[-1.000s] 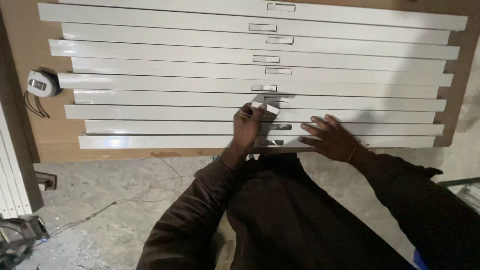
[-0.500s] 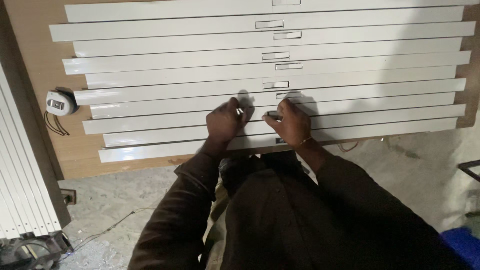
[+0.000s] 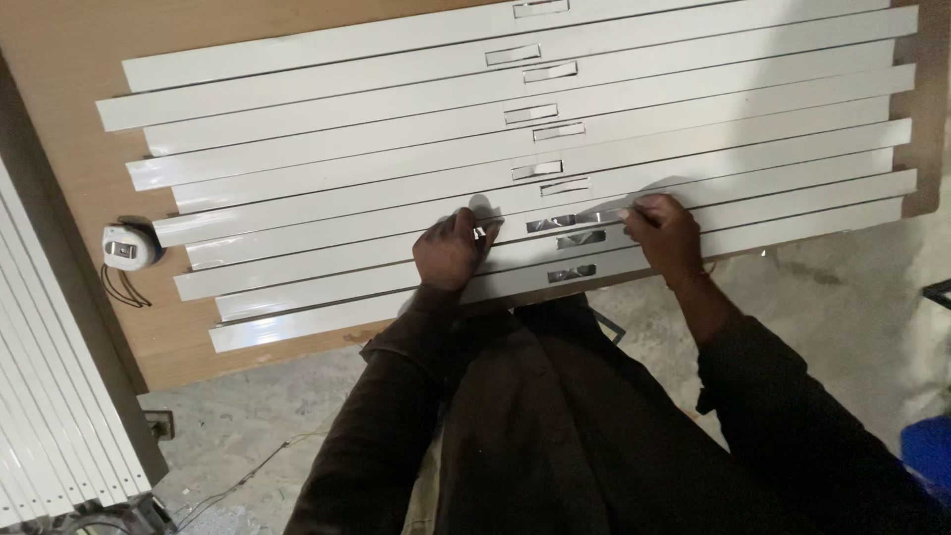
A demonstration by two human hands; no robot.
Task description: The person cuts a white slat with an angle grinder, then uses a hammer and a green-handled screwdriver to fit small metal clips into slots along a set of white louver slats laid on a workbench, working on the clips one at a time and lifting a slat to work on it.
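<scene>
Several long white metal strips lie side by side on a wooden board, each with a small rectangular slot near its middle. My left hand is curled closed on the third strip from the near edge, just left of its slot. My right hand pinches the same strip just right of the slot. A dark cut-out shows between the two hands. My dark sleeves and jacket fill the bottom of the view.
A white tape measure with a dark cord sits on the board's left edge. A stack of more white strips lies at the far left. Grey concrete floor lies below the board, and a blue object shows at bottom right.
My right hand came up onto the strip beside my left hand, then slid right, so the hands now sit apart on either side of the slot. The view has tilted.
</scene>
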